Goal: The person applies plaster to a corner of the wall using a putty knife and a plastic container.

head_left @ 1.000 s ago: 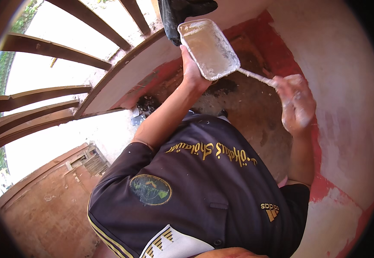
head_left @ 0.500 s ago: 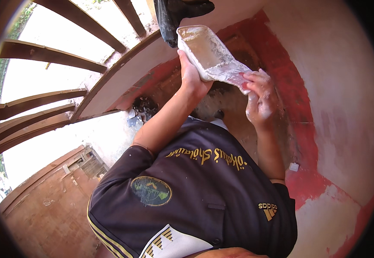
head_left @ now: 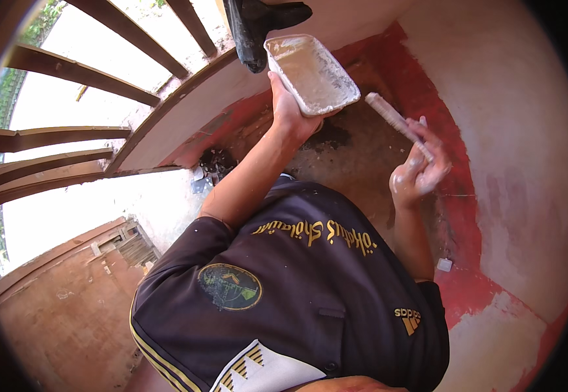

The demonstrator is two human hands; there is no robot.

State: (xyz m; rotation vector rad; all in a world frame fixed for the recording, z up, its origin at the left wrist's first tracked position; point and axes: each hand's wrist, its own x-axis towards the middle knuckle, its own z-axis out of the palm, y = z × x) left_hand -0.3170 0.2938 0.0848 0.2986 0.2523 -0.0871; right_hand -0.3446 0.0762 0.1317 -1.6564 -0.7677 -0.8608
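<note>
A shallow rectangular tray (head_left: 346, 98), its walls crusted with pale filler, is tilted in my left hand (head_left: 289, 111). The fingers curl beneath it and the thumb lies along its side. Wet beige-white paste covers the bottom of the tray. To the right, apart from the tray, my right hand (head_left: 420, 168) grips a flat scraper (head_left: 392, 114) coated with the same paste. The scraper shows almost edge-on, its far end pointing toward the tray's near right corner. White smears cover my right fingers and thumb.
Wooden bars (head_left: 81, 75) span a bright opening on the left. A black object (head_left: 251, 32) hangs just beyond the tray. On the right rises a pale wall (head_left: 513, 163) with a red painted band (head_left: 457, 157). A small white square (head_left: 445, 264) sits low there.
The scraper has left the tray's edge and moved right, turning from its broad face to nearly edge-on. My right hand shifted right with it; the tray moved slightly left.
</note>
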